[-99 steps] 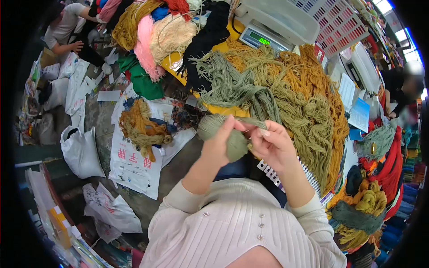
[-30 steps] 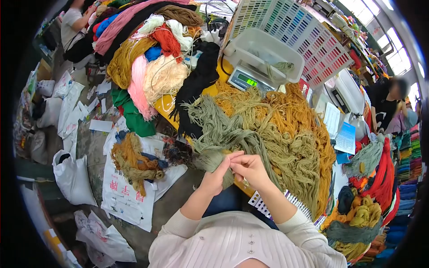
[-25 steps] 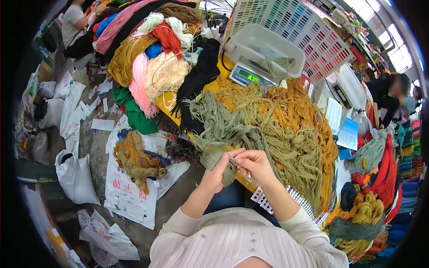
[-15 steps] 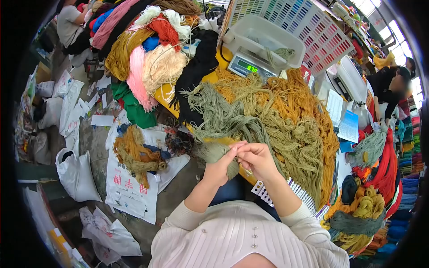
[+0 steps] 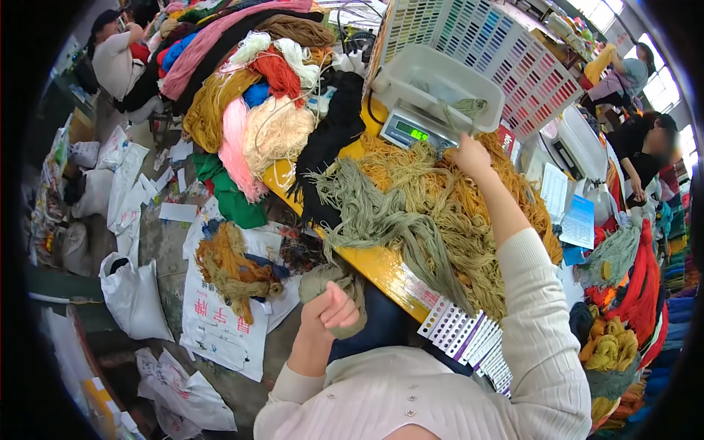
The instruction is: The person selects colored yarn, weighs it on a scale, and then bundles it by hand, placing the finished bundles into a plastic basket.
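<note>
My left hand is closed, low in front of my body, with a bundle of grey-green yarn in its grip. My right hand reaches out over the heap of ochre and olive yarn to the near edge of a white plastic tray. Its fingers are drawn together at a thin grey-green strand hanging over the tray's edge. More grey-green yarn lies inside the tray, which sits on a digital scale with lit green digits. Loose grey-green skeins drape over the heap's left side.
Yellow table edge runs before me, with punched cards at its corner. Colored skeins pile up left; a white basket stands behind the scale. White sacks lie on the floor. Another person is at right.
My hands have parted. The right one has moved up and away to the tray; the left has dropped slightly toward me with the yarn bundle. The scale's digits have changed.
</note>
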{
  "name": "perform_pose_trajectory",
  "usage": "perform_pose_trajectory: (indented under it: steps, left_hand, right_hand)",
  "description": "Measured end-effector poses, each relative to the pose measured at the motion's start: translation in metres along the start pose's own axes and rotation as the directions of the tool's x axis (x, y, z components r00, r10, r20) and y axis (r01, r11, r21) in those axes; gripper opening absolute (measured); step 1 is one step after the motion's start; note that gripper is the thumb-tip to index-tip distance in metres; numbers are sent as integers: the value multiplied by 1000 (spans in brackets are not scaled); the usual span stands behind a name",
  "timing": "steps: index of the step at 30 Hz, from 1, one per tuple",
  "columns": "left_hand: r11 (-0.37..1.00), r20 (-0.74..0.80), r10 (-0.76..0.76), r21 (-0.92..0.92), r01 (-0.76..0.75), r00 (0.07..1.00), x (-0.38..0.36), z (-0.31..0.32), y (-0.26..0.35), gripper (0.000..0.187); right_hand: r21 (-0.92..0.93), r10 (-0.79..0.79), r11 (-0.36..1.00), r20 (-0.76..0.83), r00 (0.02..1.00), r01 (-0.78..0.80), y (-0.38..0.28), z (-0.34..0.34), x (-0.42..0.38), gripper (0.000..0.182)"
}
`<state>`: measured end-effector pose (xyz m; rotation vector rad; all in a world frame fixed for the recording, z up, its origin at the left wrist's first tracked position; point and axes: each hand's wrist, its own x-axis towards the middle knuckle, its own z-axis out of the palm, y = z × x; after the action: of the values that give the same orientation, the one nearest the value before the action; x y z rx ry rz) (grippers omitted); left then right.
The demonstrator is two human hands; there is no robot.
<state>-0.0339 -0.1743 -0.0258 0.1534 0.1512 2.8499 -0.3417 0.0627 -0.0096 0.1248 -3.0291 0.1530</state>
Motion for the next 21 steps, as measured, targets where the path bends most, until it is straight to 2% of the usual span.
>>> perform_pose_trajectory:
  steps: [1,2,3,4,5,6,7,8,9,11,12,13,14,15,16,18,20,21]
  left_hand:
    - [999,89,18,-35,-15,996,-1,-2,2,20]
    - [995,88,96,-16,-95,991,-2,1,4,21]
    - [984,88,178,-1,-178,980,-1,5,6,21]
    - [965,83,262,11,-264,961,0,7,6,22]
    - [946,60,320,-76,-316,945,0,8,8,23]
    - [927,71,351,-167,-336,934,5,12,11,23]
    - [923,78,365,-163,-349,928,10,17,15,25]
    - [928,106,369,-88,-361,923,14,21,20,26]
    - [921,126,371,-179,-347,920,19,30,18,27]
    - [931,68,363,-46,-361,929,20,36,19,28]
    - [927,27,375,-34,-374,927,23,43,15,29]
    - [931,32,364,-29,-363,931,24,40,12,30]
    - [937,44,350,-26,-349,936,25,38,8,30]
    - [940,22,342,-2,-342,939,24,38,4,30]
    - [943,-3,333,21,-333,943,22,38,-2,30]
    - [950,-15,309,42,-308,951,20,38,-11,29]
    - [957,17,286,38,-286,958,22,38,-18,28]
    - [961,8,274,32,-274,962,22,36,-19,28]
  right_hand:
    - [87,-33,996,88,996,25,-10,-3,-5,26]
    - [293,-80,956,201,976,19,-26,-4,-16,18]
    - [439,-173,893,142,975,94,-41,7,-37,17]
    - [437,-293,881,199,935,183,-68,-1,-77,15]
    - [647,-612,688,274,742,329,-77,15,-116,14]
    - [868,-811,409,203,550,283,-88,9,-165,12]
    - [867,-915,401,397,75,295,-102,-14,-196,12]
    - [903,-958,280,284,34,327,-106,-23,-229,10]
    - [882,-958,286,258,125,374,-106,-31,-244,9]
    - [891,-891,195,-14,454,409,-105,-25,-237,9]
    - [857,-813,335,53,580,392,-102,-39,-217,9]
    - [873,-695,369,31,719,319,-95,-31,-199,10]
    - [906,-560,405,142,816,121,-92,-44,-185,12]
    - [937,-495,335,263,828,-97,-88,-59,-174,13]
    - [909,-460,374,352,815,-182,-88,-79,-170,14]
    - [955,-501,275,243,830,-113,-96,-100,-171,14]
    - [949,-648,243,6,762,199,-106,-118,-181,12]
    - [941,-660,339,230,715,10,-108,-117,-190,9]
